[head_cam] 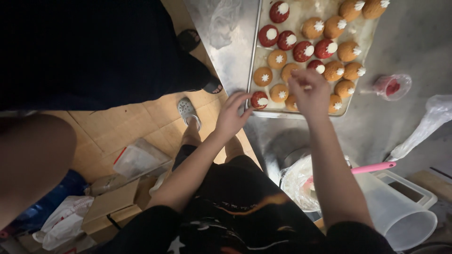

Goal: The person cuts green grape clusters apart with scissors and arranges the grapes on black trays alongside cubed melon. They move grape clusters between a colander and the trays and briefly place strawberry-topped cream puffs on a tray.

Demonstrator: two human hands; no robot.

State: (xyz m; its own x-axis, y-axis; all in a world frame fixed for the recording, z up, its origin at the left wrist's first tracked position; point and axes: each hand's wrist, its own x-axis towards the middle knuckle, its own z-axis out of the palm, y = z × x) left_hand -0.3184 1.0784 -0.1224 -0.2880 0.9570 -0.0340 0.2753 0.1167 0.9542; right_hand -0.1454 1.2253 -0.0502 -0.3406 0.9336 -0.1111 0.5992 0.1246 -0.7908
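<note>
A metal baking tray (252, 56) on a steel table holds several round pastries, some golden (262, 76) and some coated red (268, 35), each topped with a white cream dot. My left hand (231, 115) reaches to the tray's near left corner, with thumb and fingers pinching the edge of a red pastry (260, 100). Just to its right, my right hand (310, 91) hovers over the tray's near row with its fingers curled downward and blurred. What it holds is hidden.
A small clear cup with red filling (391, 87) and a piping bag (423, 127) lie right of the tray. Nearer me are a clear jug (400, 211), a pink-handled spatula (372, 167) in a film-covered bowl (297, 181), and a scale (409, 188). Another person in black (84, 47) stands left, over cardboard boxes (110, 204).
</note>
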